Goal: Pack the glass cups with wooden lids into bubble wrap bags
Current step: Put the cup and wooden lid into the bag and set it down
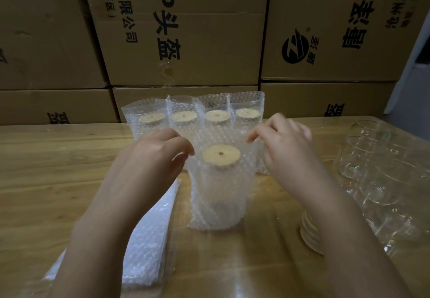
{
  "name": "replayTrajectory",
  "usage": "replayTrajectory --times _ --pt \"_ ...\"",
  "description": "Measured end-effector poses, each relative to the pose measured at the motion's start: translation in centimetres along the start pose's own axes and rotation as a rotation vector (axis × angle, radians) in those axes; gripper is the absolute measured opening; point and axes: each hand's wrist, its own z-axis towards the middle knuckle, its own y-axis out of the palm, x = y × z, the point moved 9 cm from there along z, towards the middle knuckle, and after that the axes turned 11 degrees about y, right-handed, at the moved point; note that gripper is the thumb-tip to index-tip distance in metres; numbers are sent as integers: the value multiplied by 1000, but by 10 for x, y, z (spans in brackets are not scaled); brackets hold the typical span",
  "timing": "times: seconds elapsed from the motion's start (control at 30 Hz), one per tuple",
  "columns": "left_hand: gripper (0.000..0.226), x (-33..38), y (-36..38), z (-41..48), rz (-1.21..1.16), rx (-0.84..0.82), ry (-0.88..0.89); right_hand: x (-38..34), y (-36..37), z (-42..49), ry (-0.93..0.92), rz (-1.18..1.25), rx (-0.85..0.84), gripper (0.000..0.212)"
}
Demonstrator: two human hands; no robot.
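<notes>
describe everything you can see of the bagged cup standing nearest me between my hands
A clear glass cup stands upright on the wooden table, closed by a round pale wooden lid with a small centre hole. A clear bubble wrap bag sheathes it, its open mouth rising above the lid. The left hand pinches the bag's left top edge; the blurred right hand seems to pinch the right. A row of bagged cups stands behind.

The right hand (286,139) is smeared by motion, so whether its fingers (252,137) pinch the bubble wrap bag (218,200) cannot be told. The left hand (158,156) hides its own grip under its knuckles. The right forearm covers part of the lid stack (310,235) — the bare glass cups (377,170) blur together, uncountable.
</notes>
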Motion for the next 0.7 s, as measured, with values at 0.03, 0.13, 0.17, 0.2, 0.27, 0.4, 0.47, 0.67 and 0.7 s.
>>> replayTrajectory --times 0.03,0.13,0.17,0.2,0.27,0.4,0.47,0.67,0.7 --pt "13 0 -1 0 6 12 6 6 -2 1 13 -20 9 39" --pt "12 3 -3 -1 -23 28 25 16 1 0 40 46 -50 33" --pt "15 2 -2 -1 -39 27 20 15 3 0 30 80 -71 26" --pt "19 2 -2 -1 -50 29 17 13 5 0 11 94 -83 20" --pt "13 3 -5 -1 -30 53 28 8 7 0 -27 101 -80 19" --pt "4 4 -10 -1 17 81 23 4 4 1 -30 223 -60 26" --pt "5 4 -9 -1 -3 73 36 -1 7 -1 -52 214 -115 49" --pt "13 17 -8 0 -118 11 130 5 19 -1 -11 76 -153 32" --pt "14 17 -9 0 -115 17 131 9 17 0 8 61 -135 24"
